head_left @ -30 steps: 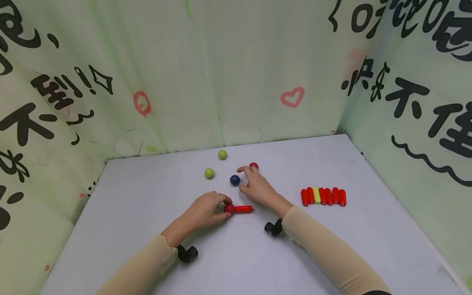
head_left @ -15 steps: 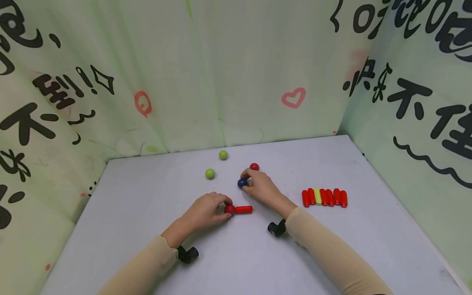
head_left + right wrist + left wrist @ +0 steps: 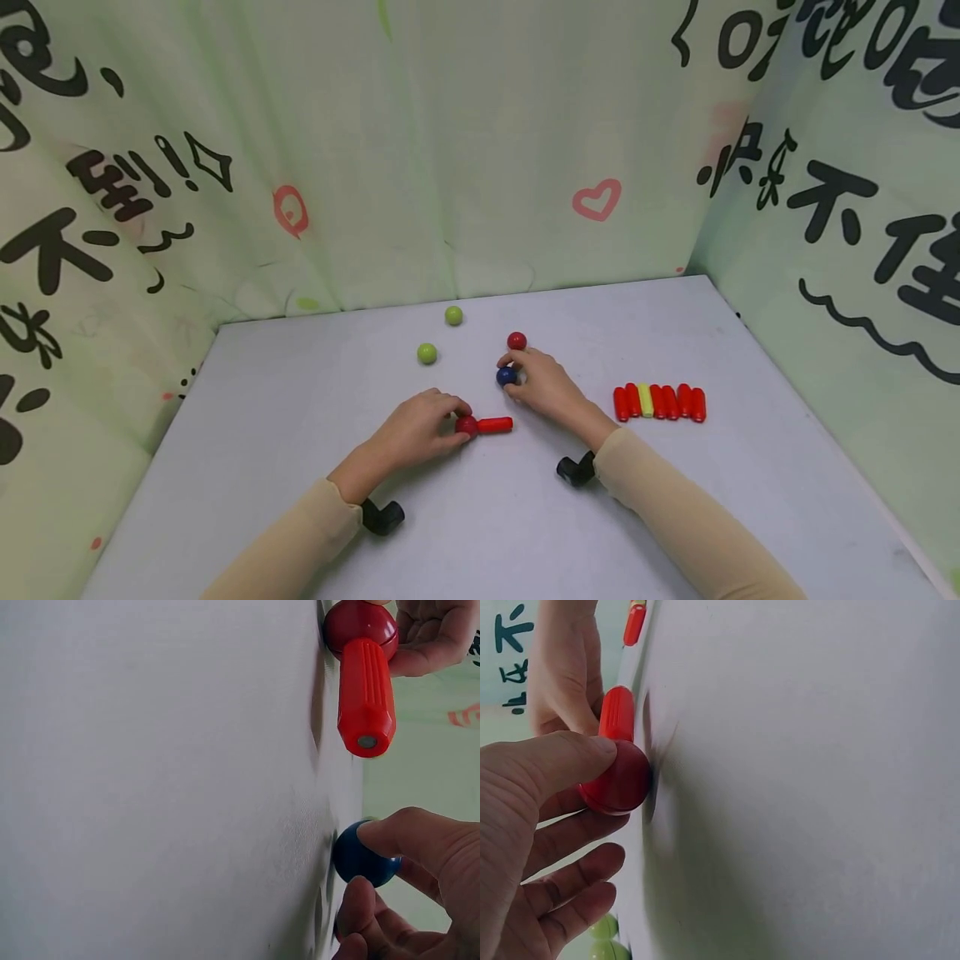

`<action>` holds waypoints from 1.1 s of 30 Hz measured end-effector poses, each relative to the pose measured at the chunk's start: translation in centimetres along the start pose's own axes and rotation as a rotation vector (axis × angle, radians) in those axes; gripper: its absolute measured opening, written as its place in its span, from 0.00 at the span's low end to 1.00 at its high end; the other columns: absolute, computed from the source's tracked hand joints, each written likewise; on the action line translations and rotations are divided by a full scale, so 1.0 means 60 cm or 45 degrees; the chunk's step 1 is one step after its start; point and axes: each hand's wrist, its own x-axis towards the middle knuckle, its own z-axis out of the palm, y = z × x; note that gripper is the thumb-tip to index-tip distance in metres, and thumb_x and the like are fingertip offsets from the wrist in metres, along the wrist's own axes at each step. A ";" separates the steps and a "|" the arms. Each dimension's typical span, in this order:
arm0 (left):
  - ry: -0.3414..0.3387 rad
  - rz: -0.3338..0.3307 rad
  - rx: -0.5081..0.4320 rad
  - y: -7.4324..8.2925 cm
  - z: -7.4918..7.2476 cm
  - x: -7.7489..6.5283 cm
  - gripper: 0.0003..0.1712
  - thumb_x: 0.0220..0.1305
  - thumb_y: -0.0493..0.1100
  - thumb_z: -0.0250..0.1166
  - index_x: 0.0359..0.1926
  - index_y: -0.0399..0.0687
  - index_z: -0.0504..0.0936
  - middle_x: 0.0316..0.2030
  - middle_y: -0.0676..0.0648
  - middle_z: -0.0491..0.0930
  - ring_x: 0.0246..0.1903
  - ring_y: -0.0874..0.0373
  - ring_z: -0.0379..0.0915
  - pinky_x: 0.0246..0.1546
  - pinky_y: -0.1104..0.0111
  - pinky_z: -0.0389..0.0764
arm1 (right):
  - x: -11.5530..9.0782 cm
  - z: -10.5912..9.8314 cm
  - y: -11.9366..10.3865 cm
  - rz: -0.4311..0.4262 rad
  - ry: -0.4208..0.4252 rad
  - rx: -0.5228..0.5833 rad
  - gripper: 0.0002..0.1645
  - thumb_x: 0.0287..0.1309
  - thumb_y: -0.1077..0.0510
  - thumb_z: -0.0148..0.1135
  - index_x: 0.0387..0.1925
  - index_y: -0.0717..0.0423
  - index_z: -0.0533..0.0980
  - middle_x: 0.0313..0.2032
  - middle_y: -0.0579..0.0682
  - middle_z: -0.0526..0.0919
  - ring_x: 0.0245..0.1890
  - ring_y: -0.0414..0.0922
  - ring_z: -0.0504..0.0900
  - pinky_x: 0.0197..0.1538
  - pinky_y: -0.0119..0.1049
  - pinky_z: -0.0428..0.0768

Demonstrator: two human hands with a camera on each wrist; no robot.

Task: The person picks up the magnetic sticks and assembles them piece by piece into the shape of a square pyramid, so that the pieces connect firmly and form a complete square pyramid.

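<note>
My left hand pinches a red ball between thumb and fingers on the white table. Joined end to end with that ball, a red ribbed rod points to the right; its free end shows a grey metal disc in the right wrist view. Farther back, my right hand holds a blue ball between thumb and fingertips, at or close to the tabletop. Just behind the right fingers lies another red ball.
Two green balls lie at the back, left of the right hand. On the right, several red rods and one yellow-green rod lie side by side in a row. Printed curtains stand behind the white table.
My right hand has closed its fingers on the blue ball and drawn it to the right and slightly nearer. The left hand stays on its red ball, with the rod joined to it.
</note>
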 end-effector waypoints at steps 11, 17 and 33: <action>0.010 -0.021 -0.030 -0.005 0.000 0.000 0.15 0.64 0.49 0.74 0.50 0.52 0.86 0.42 0.56 0.85 0.44 0.61 0.76 0.46 0.65 0.82 | -0.025 -0.016 0.014 0.033 -0.015 0.025 0.22 0.60 0.59 0.71 0.56 0.50 0.79 0.50 0.57 0.83 0.47 0.51 0.79 0.49 0.44 0.83; 0.000 -0.049 -0.044 -0.005 0.000 0.003 0.15 0.64 0.49 0.74 0.50 0.53 0.86 0.42 0.55 0.85 0.45 0.61 0.76 0.46 0.65 0.82 | -0.034 -0.019 0.020 0.053 -0.012 0.048 0.22 0.59 0.59 0.73 0.54 0.51 0.77 0.48 0.57 0.83 0.45 0.50 0.78 0.45 0.41 0.82; -0.002 -0.050 -0.046 -0.009 0.000 0.002 0.15 0.64 0.48 0.74 0.51 0.53 0.86 0.42 0.56 0.85 0.45 0.60 0.76 0.46 0.65 0.81 | -0.066 -0.019 0.021 0.098 -0.075 0.098 0.24 0.57 0.60 0.75 0.52 0.51 0.74 0.47 0.54 0.84 0.42 0.47 0.77 0.37 0.35 0.79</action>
